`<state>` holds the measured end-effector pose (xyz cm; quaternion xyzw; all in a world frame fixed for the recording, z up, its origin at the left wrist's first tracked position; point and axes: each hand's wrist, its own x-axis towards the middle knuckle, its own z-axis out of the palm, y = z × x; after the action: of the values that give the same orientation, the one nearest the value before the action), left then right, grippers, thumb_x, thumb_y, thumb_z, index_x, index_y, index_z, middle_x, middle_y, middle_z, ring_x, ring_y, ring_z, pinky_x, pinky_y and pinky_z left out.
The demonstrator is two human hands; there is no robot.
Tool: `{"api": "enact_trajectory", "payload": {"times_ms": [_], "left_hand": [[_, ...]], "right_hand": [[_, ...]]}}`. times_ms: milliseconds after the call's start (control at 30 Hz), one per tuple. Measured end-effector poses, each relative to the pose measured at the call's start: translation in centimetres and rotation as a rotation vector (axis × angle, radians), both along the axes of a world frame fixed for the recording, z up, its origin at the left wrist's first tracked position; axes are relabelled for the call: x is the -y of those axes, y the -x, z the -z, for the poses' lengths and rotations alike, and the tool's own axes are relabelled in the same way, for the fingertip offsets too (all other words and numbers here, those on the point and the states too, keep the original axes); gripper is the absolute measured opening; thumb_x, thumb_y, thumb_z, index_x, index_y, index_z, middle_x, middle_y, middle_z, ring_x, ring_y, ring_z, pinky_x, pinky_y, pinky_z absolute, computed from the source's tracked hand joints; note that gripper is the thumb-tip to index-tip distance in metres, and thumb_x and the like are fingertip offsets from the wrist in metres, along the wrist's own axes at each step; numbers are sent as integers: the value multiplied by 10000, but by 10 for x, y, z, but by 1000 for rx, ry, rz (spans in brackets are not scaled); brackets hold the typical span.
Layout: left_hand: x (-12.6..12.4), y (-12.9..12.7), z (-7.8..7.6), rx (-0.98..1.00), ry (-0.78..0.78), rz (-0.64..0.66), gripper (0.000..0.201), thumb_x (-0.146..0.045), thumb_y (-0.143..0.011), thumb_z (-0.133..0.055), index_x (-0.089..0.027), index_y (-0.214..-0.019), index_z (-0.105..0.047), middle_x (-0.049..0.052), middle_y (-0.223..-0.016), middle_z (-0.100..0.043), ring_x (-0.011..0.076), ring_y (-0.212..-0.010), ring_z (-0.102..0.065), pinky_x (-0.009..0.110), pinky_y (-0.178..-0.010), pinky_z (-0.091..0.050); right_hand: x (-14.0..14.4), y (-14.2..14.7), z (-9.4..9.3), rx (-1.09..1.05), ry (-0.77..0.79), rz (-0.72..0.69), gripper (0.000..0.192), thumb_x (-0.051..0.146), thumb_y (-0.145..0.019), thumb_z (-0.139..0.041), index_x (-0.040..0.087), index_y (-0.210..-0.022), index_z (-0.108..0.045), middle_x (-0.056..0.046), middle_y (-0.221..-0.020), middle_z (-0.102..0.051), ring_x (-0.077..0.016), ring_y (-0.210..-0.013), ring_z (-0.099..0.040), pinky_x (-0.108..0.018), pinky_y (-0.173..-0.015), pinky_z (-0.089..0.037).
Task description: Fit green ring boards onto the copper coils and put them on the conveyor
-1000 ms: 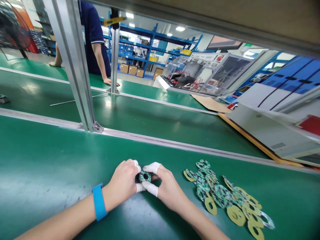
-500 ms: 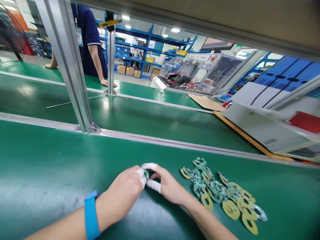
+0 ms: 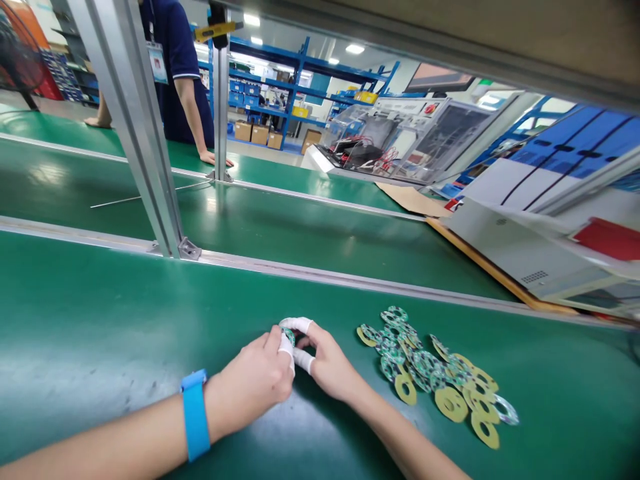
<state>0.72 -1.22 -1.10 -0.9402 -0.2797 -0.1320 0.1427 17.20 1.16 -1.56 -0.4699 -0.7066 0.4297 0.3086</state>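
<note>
Between my two hands is a small ring-shaped circuit board (image 3: 289, 335), green on the side that shows and partly covered by fingers. My left hand (image 3: 260, 370), with a blue band on its wrist, pinches the board with white-covered fingertips. From the other side, my right hand (image 3: 323, 360) curls its white-covered thumb and index finger around the board's edge. To the right of my hands lies a loose pile of similar ring-shaped boards (image 3: 427, 363), some with the green component side up, others with the plain yellowish side up.
The green worktop (image 3: 125, 313) is bounded at the back by a metal rail (image 3: 300, 270) with an upright post (image 3: 135, 133). A grey metal box (image 3: 530, 247) stands at the right. Across the bench a person in dark blue (image 3: 175, 73) leans on the far table.
My left hand has turned slightly around the board, its fingers now covering the near side. My right hand keeps its curled grip. The view has tilted a little.
</note>
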Motion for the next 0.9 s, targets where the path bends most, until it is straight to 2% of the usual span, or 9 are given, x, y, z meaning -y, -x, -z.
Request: {"api": "enact_trajectory", "payload": {"times_ms": [200, 333, 400, 500, 600, 700, 800, 900], "left_hand": [[-2, -4, 0, -84, 10, -44, 167, -55, -788, -508, -42, -847, -663, 182, -814, -651, 320, -902, -602, 363, -651, -524], [0, -4, -4, -144, 72, -69, 184, -22, -792, -478, -54, -850, -650, 168, -786, -639, 296, -865, -598, 341, -616, -522], [-2, -2, -7, -130, 141, -69, 189, -10, -793, -468, -75, -840, -640, 147, -789, -633, 276, -866, -590, 335, -639, -522], [-9, 4, -13, 13, 320, -137, 218, 4, -779, -454, -113, -812, -635, 105, -823, -633, 223, -826, -586, 317, -695, -519], [-22, 15, -16, 350, 538, -215, 325, 34, -710, -433, -151, -849, -662, 60, -886, -651, 178, -850, -590, 292, -788, -500], [-34, 29, -10, 685, 744, -292, 433, 35, -644, -428, -153, -957, -661, 43, -944, -661, 154, -849, -596, 282, -798, -495], [-38, 35, -1, 777, 914, -316, 488, 1, -622, -478, -154, -1059, -632, 47, -1002, -652, 154, -837, -592, 291, -771, -499], [-34, 32, 1, 769, 928, -271, 456, -134, -671, -611, -160, -1126, -601, 60, -1022, -634, 170, -853, -576, 299, -765, -487]], "right_hand": [[-2, 2, 8, -115, 121, 64, 419, 89, -604, -550, 195, -995, -655, -58, -986, -639, -171, -771, -568, -335, -730, -471], [-6, 0, 4, -240, 288, 45, 410, 115, -557, -614, 197, -954, -680, -32, -893, -670, -179, -775, -585, -346, -763, -468], [-9, -4, 0, -276, 317, 33, 418, 131, -537, -647, 190, -949, -675, -34, -890, -682, -185, -802, -604, -342, -772, -478], [-12, -12, -4, -331, 337, 114, 388, 201, -566, -669, 182, -953, -640, -36, -880, -672, -165, -784, -614, -304, -705, -500], [-13, -17, -4, -358, 386, 189, 297, 281, -630, -648, 166, -900, -600, -1, -708, -633, -110, -580, -584, -228, -513, -479], [-12, -16, -5, -365, 449, 196, 280, 324, -642, -661, 156, -848, -573, 34, -593, -595, -73, -445, -526, -177, -405, -428], [-11, -8, -6, -362, 490, 180, 327, 397, -641, -686, 151, -822, -570, 47, -550, -578, -58, -393, -490, -158, -358, -400], [-11, -1, -6, -359, 511, 158, 373, 393, -597, -732, 151, -828, -568, 65, -519, -559, -49, -370, -464, -149, -339, -390]]}}
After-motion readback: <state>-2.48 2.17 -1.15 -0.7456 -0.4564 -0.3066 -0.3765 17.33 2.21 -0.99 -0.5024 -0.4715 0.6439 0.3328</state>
